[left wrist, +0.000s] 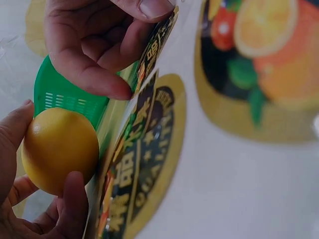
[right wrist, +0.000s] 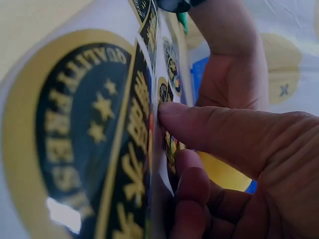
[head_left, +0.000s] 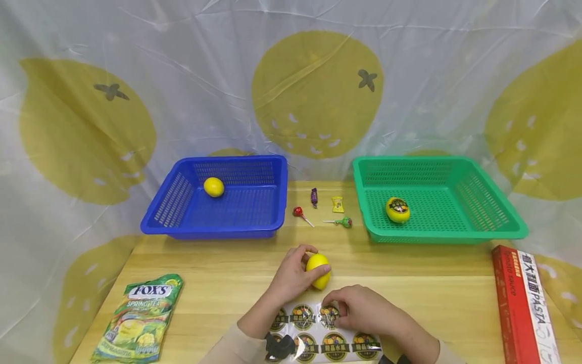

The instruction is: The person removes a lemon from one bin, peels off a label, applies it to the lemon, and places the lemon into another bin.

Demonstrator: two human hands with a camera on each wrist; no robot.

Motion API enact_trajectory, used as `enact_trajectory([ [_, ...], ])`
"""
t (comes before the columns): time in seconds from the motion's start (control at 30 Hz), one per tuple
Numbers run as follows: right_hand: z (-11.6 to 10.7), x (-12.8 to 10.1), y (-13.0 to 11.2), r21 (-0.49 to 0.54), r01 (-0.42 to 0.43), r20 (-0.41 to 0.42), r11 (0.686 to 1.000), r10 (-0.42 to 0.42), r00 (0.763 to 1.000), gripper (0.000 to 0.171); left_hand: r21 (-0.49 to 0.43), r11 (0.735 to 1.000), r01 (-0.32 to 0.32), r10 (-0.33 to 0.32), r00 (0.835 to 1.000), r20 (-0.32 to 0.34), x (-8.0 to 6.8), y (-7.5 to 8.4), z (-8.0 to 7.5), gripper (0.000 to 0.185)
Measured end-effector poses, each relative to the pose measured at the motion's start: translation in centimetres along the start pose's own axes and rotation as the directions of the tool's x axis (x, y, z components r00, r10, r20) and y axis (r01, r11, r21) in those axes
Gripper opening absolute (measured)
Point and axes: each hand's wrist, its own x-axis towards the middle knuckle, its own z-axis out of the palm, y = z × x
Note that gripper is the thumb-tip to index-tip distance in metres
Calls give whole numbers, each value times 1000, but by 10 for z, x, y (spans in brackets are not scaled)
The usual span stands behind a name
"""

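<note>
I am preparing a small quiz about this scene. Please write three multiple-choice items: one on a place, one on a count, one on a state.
1. Where is the lemon bearing a sticker? A. blue basket B. green basket C. on the table
2. How many lollipops lie between the baskets? A. two B. four C. none
3. What does the left hand do? A. rests flat B. grips a lemon C. holds a candy bag

Answers:
1 B: the stickered lemon sits in the green basket.
2 A: a red lollipop and a green lollipop.
3 B: the left hand wraps its fingers round a plain lemon.
</note>
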Motion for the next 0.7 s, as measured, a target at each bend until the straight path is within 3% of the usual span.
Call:
enact_trajectory([
  [0.13,-2,0,1,11,-2,-1,1000,2,1000,28,54,998,-21,22,999,-30,3,1,1,51],
  [0.3,-4,-1,0,17,-35,3,999,35,999,34,86,996,-24,26,999,-20,4,2,-2,53],
  [0.7,-2,-1,-1,20,-29,-8,999,29,1000,35,-38,999,-20,25,989,147,0,3,-11,59],
])
